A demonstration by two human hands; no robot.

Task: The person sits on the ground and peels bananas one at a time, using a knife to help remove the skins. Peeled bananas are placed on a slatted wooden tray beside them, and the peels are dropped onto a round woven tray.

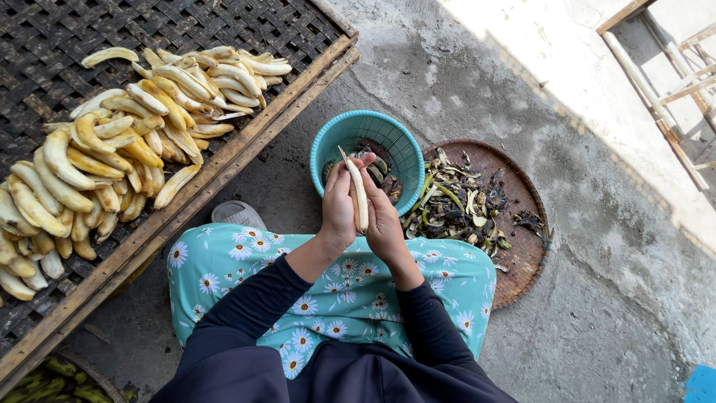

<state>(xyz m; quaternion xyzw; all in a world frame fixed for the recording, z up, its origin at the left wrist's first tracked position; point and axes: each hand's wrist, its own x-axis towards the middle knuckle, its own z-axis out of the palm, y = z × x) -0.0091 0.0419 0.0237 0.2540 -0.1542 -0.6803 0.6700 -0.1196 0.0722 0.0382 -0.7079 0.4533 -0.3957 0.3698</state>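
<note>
Peeled banana (359, 195) pinched upright between both hands over teal basket (371, 149)
Left hand (338, 205) and right hand (383, 219) clamp it; slick flesh could slip into the basket or snap under squeeze

A peeled banana (359, 192), pale cream and slender, stands nearly upright with its pointed tip uppermost; it is held between 2 hands, the left hand (338, 205) and the right hand (383, 216) closed around its lower half; it sits above the person's lap, near a teal basket (397, 134).
</note>
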